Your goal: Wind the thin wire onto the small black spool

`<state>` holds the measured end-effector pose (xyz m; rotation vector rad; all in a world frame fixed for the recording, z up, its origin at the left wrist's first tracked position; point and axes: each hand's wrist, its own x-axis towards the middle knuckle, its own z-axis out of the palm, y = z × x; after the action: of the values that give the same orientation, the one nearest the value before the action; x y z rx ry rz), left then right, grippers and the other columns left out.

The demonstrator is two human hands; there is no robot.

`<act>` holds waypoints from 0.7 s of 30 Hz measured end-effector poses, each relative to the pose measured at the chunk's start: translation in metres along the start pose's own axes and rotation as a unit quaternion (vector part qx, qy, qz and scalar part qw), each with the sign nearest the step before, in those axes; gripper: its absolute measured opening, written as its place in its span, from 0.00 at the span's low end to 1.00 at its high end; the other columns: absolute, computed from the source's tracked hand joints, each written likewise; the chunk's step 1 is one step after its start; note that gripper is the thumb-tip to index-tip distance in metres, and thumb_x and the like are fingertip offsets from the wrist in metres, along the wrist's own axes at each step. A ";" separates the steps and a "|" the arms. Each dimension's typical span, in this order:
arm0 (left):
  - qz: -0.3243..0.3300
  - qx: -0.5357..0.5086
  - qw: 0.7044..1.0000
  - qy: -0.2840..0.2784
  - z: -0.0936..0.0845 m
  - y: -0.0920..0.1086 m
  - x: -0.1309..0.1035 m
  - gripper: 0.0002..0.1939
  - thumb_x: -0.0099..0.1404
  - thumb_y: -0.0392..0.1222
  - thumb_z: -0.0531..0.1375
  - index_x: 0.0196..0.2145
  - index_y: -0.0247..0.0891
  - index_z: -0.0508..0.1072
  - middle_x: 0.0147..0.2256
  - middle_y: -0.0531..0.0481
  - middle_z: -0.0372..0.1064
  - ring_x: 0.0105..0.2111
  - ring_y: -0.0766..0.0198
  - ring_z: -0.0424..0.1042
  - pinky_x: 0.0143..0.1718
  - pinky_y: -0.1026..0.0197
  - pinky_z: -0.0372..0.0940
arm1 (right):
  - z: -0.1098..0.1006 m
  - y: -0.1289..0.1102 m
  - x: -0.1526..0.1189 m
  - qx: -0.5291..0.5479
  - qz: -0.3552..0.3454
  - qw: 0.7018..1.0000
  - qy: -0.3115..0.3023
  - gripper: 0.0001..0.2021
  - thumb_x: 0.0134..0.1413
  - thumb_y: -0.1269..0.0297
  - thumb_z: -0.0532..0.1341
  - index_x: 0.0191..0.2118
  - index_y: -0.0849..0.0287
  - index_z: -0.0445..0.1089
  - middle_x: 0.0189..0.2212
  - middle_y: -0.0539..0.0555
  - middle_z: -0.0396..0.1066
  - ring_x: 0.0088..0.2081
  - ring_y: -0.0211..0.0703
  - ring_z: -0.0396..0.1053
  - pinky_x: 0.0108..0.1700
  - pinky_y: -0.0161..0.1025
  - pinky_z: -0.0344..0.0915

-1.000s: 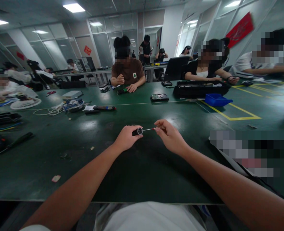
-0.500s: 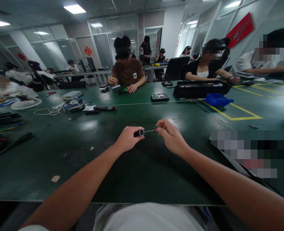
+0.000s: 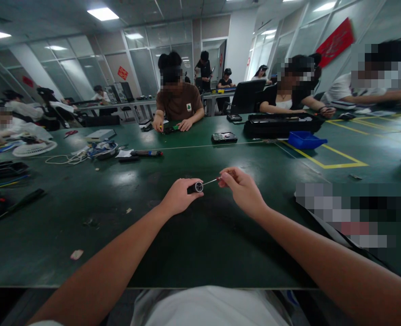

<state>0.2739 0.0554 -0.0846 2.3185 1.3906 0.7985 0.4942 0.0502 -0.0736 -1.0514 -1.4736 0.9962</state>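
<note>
My left hand is closed around a small black cylinder with a pale ring at its round end, which faces me and to the right. My right hand pinches the reddish handle of a thin screwdriver between thumb and fingers. The metal shaft slants down to the left and its tip meets the round end of the cylinder; I cannot tell what exactly it touches there. Both hands are held above the dark green table, close to its front edge.
A blue tray sits at the right beyond a hard drive. At the left lie bundled cables, a pen-like tool and a white fan grille. A dark-edged flat item, blurred out, lies right. Co-workers sit opposite.
My right hand has tilted the screwdriver, so its handle end is a little higher and farther left. The left hand and the cylinder stay about the same. The co-worker opposite has lowered a hand.
</note>
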 end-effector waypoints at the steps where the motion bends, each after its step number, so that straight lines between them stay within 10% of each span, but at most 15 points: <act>1: 0.017 0.002 1.000 -0.007 0.000 0.000 0.000 0.17 0.63 0.42 0.66 0.50 0.45 0.76 0.48 0.50 0.76 0.47 0.55 0.71 0.52 0.51 0.62 | 0.000 0.003 0.003 0.068 0.035 0.997 0.016 0.11 0.59 0.54 0.59 0.37 0.56 0.68 0.31 0.53 0.71 0.33 0.43 0.71 0.42 0.47 0.70; 6: 0.050 0.011 0.999 -0.002 0.001 -0.003 0.002 0.18 0.63 0.41 0.66 0.51 0.45 0.75 0.50 0.51 0.75 0.50 0.55 0.70 0.55 0.49 0.58 | -0.002 0.014 0.011 0.224 0.117 0.966 0.052 0.12 0.54 0.53 0.65 0.32 0.57 0.68 0.27 0.49 0.68 0.27 0.37 0.66 0.35 0.42 0.71; 21: 0.000 0.015 1.000 -0.001 0.001 0.000 0.001 0.18 0.63 0.45 0.66 0.51 0.44 0.75 0.50 0.50 0.75 0.49 0.52 0.70 0.59 0.44 0.56 | 0.000 0.006 -0.002 -0.038 -0.041 0.998 0.018 0.12 0.63 0.53 0.57 0.41 0.57 0.68 0.31 0.52 0.73 0.34 0.44 0.73 0.41 0.46 0.70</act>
<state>0.2748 0.0565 -0.0853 2.3409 1.4115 0.7795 0.4951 0.0503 -0.0793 -1.0496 -1.5223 0.8654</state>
